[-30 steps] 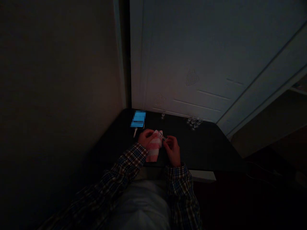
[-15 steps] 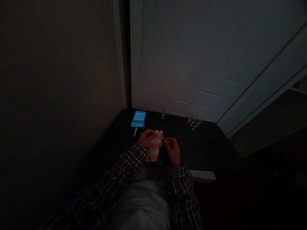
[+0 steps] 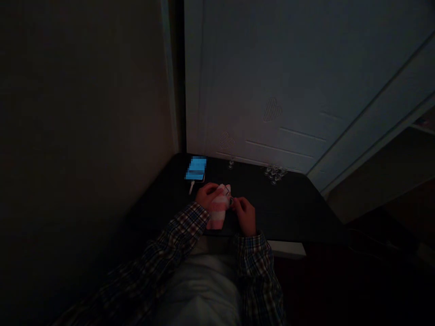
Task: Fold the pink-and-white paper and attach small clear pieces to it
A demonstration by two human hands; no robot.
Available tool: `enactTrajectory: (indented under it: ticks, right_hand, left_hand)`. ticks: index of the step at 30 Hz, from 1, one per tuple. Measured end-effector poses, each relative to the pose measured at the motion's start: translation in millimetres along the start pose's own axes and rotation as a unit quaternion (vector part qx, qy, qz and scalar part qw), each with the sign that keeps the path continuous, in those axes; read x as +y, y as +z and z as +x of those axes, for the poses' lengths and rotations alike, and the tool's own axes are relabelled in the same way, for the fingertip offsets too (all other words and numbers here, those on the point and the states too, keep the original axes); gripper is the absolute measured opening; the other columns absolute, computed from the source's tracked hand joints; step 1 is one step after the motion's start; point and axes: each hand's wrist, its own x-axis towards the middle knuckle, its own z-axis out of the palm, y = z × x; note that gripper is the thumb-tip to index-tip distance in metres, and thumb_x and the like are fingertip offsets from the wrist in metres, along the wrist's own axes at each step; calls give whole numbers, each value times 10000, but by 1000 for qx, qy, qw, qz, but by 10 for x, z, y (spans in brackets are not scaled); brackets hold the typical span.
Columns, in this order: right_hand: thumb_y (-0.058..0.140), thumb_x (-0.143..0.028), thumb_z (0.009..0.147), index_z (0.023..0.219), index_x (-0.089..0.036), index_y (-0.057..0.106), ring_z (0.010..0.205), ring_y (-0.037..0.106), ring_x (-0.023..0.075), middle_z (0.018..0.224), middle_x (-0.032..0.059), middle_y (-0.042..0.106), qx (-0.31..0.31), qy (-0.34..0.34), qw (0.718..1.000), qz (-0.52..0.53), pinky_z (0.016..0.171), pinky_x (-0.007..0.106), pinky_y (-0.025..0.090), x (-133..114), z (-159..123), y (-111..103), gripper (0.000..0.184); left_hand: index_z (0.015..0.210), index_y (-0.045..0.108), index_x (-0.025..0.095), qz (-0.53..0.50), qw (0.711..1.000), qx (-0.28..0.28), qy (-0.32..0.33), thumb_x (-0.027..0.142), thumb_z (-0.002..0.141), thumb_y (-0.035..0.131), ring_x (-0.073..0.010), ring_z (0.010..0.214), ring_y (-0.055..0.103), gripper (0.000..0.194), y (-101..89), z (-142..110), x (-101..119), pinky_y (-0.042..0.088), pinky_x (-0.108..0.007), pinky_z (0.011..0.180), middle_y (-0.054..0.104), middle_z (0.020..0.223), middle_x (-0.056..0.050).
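Cloth (image 3: 218, 207), pink and white stripes: lies on the dark table (image 3: 282, 213) near its front edge, between my hands. Judged light, soft and limp, not fragile, liable to bunch; best held by its gathered upper end, where a pinch keeps the folds together.

Left hand (image 3: 205, 195): closed on the cloth's left side, near the top.

Right hand (image 3: 245, 213): fingertips pinched on a small shiny item (image 3: 231, 199) at the cloth's right edge; too dim to identify, probably hard and slippery.

Phone (image 3: 196, 168), screen lit: beyond my left hand, with a white plug (image 3: 191, 187) in its near end, an obstacle on that side.

Clear pieces (image 3: 274, 174): clustered far right; one single piece (image 3: 231, 165) apart, near the white panel (image 3: 251, 68), which bounds the table behind.
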Motion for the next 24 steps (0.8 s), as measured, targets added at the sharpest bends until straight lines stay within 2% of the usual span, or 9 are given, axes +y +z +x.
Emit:
enactTrajectory:
  ticks: [7, 13, 17, 24]
  right_hand:
    - [413, -442, 809, 719, -177, 575, 615, 557, 123, 642, -5, 602, -8, -5, 1000, -8, 588, 217, 399, -4, 1, -6, 323]
    - [492, -414, 767, 832, -183, 560, 653, 569, 125, 754, 8, 616, -6, -7, 1000, 28, 604, 225, 432, 15, 6, 7, 250]
    - [516, -382, 761, 945, -188, 529, 673, 575, 126, 838, 26, 619, 10, -12, 999, 35, 608, 233, 444, 31, 3, 14, 267]
    - [517, -371, 767, 999, -194, 500, 689, 596, 132, 833, 31, 635, 5, 2, 998, 63, 623, 242, 465, 26, 3, 20, 292]
  left_hand:
    - [744, 622, 151, -9, 1000, 2, 0, 474, 539, 667, -167, 699, 576, 385, -4, 26, -52, 440, -307, 676, 639, 733, -43]
    - [756, 622, 150, -2, 1000, 2, 5, 469, 565, 655, -173, 733, 575, 373, -1, 19, -60, 439, -308, 691, 640, 764, -52]
    - [758, 619, 148, 17, 1000, -9, 20, 469, 595, 629, -168, 728, 574, 360, -8, 23, -64, 439, -306, 691, 638, 757, -48]
    - [760, 621, 148, 27, 999, -10, 20, 461, 576, 642, -171, 724, 574, 364, -20, 41, -73, 442, -312, 695, 636, 758, -47]
